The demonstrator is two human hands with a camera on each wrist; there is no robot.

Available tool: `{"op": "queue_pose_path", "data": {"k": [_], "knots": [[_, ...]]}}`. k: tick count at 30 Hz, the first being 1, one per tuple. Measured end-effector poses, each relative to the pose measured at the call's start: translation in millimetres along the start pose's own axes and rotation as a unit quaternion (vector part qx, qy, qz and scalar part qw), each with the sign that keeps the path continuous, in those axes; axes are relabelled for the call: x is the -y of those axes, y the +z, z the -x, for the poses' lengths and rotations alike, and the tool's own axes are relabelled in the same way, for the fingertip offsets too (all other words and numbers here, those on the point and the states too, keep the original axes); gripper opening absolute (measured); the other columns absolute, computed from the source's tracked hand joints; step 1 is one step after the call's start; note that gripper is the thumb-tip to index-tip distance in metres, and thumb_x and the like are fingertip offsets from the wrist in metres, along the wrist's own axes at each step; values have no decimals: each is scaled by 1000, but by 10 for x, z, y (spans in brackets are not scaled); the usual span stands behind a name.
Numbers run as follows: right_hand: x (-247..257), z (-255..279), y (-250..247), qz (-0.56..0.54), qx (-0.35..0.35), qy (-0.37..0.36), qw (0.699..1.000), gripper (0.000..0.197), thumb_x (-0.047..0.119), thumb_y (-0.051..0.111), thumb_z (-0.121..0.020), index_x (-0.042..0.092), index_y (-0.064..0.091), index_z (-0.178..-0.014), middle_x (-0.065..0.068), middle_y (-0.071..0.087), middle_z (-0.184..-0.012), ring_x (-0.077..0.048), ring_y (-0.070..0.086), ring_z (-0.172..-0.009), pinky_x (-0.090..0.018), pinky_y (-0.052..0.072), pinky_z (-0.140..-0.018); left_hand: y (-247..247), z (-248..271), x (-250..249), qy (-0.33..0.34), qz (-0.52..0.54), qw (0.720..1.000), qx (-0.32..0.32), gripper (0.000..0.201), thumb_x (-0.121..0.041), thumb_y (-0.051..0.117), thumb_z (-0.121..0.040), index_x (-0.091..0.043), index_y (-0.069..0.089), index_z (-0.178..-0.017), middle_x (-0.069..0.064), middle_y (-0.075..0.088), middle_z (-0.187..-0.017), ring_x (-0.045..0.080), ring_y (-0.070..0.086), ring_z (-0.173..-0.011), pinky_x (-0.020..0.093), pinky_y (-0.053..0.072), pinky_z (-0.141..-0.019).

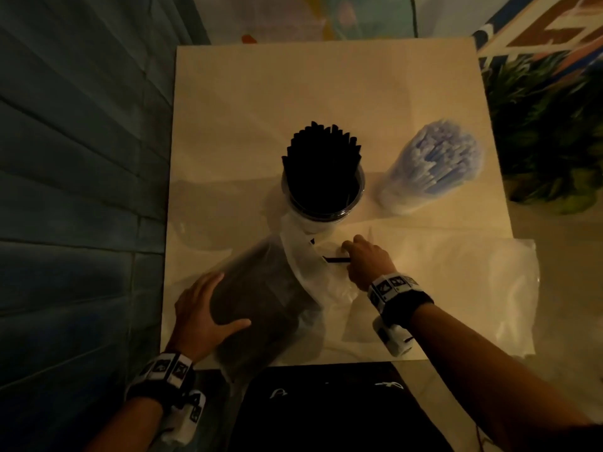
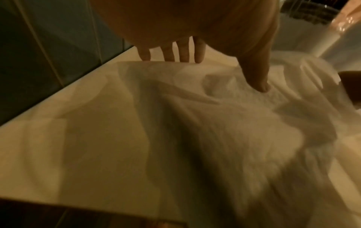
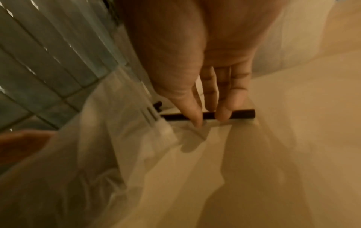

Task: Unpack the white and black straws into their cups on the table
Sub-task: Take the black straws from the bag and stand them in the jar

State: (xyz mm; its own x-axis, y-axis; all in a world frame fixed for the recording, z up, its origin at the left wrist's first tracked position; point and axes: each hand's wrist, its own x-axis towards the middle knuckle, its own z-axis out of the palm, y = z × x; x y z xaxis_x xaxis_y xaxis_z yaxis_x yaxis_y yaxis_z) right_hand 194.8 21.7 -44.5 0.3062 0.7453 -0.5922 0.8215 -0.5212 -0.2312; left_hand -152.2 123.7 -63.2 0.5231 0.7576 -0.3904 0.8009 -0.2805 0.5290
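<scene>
A clear cup packed with black straws stands mid-table. To its right stands a cup of white straws. A plastic bag of black straws lies at the front left, its mouth toward the cup. My left hand rests on this bag with fingers straight and thumb pressing the plastic. At the bag's mouth, my right hand pinches one black straw lying on the table. The same straw pokes out from under that hand.
An empty, flattened clear bag covers the table's front right. A blue panelled wall runs along the left edge. A green plant stands off the right side. The table's far half is bare.
</scene>
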Motion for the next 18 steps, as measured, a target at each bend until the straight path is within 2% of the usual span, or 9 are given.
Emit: {"op": "queue_pose_path", "data": {"k": [2, 6, 9, 11, 15, 18], "knots": [[21, -19, 48, 27, -7, -9, 1000, 25, 16, 56, -93, 19, 59, -118, -3, 50, -111, -27, 60, -93, -36, 51, -74, 60, 42, 39, 8, -32, 999, -12, 111, -87, 62, -55, -30, 34, -147, -4, 33, -154, 20, 31, -143, 54, 26, -115], [99, -21, 82, 73, -17, -60, 995, 23, 24, 53, -96, 24, 62, -117, -3, 53, -115, -25, 52, -103, -35, 46, -85, 102, -19, -12, -1, -47, 999, -19, 110, -78, 68, -59, -30, 28, -150, -5, 25, -158, 20, 18, -148, 51, 14, -119], [225, 5, -42, 72, -6, -107, 992, 24, 27, 47, -99, 25, 62, -119, -3, 58, -111, -24, 56, -98, -33, 45, -81, 134, -113, -31, -5, -56, 998, 7, 110, -72, 74, -62, -32, 24, -152, -4, 22, -160, 19, 12, -150, 49, 7, -119], [356, 30, -149, 60, 29, -131, 989, 29, 24, 45, -100, 24, 62, -123, -3, 59, -112, -25, 59, -96, -34, 48, -79, 172, -152, -10, -2, -57, 998, 24, 109, -68, 76, -64, -33, 23, -152, -4, 21, -161, 18, 11, -150, 47, 5, -120], [592, 18, -173, 18, 78, -170, 982, 35, 15, 53, -93, 19, 61, -127, 0, 53, -133, -26, 58, -112, -38, 51, -92, 202, -185, 25, 25, -57, 997, 38, 102, -65, 76, -68, -30, 28, -151, -7, 21, -161, 16, 11, -149, 46, 7, -121], [733, 13, -85, 39, 91, -208, 973, 38, 20, 56, -92, 17, 58, -130, -2, 48, -138, -25, 55, -116, -40, 48, -99, 204, -183, 17, 30, -63, 996, 52, 99, -64, 75, -70, -30, 28, -151, -8, 20, -161, 17, 12, -149, 46, 8, -121]]}}
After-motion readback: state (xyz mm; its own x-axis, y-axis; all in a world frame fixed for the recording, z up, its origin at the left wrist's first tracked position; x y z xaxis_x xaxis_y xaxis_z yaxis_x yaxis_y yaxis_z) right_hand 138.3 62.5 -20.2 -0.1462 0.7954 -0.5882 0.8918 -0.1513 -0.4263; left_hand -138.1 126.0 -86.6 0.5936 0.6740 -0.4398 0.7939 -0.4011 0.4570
